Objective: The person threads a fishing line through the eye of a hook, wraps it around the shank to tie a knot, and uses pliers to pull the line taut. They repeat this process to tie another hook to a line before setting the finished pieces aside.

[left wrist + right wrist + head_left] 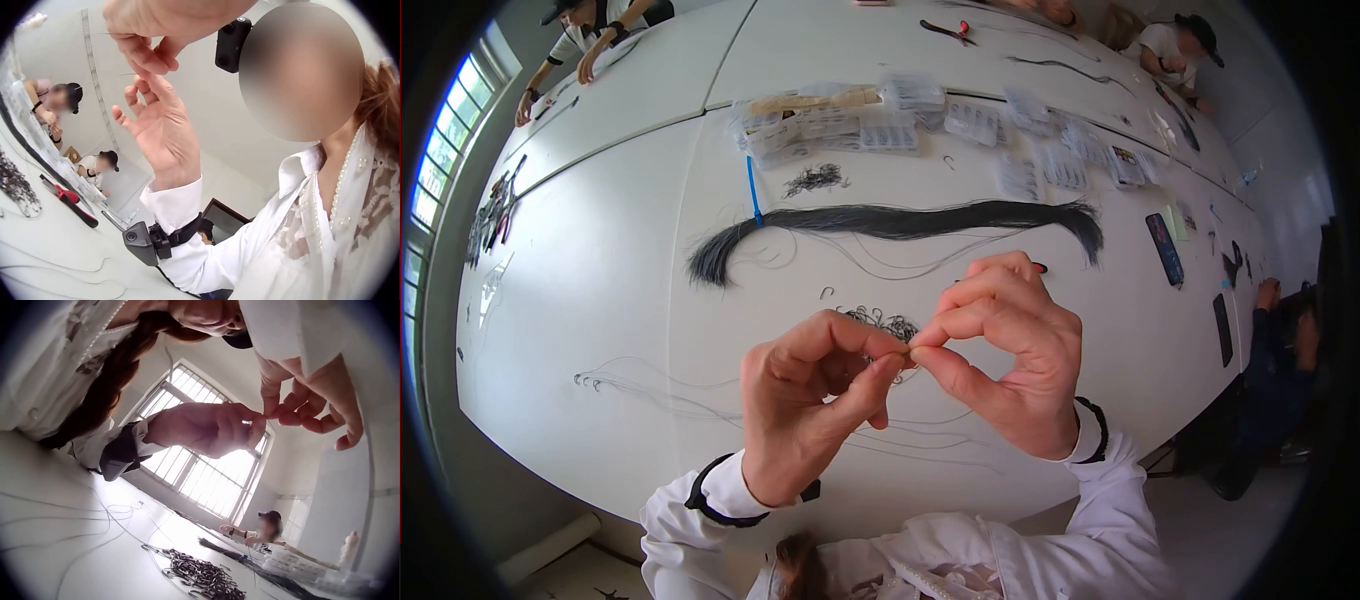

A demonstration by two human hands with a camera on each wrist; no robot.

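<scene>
Above the table, the left hand (815,400) and right hand (1025,350) meet, thumb and forefinger of each pinching a thin line at almost one spot. In the left wrist view short lengths of thin line (128,74) stick out by the fingertips of the left hand (178,22) and right hand (165,134). Whatever lies between the fingertips is mostly hidden. The right wrist view shows the left hand (206,428) touching the right hand (322,394) at the fingertips. Dark metal hooks (880,322) lie heaped behind the hands, also seen as a pile (203,575) below them.
A long bundle of dark strands (900,220) with a blue tie (753,190) lies beyond the hooks. Clear plastic packs (890,135) stand further back. Loose lines with hooks (595,381) spread at left. Red-handled pliers (69,199) and a phone (1164,249) lie at right.
</scene>
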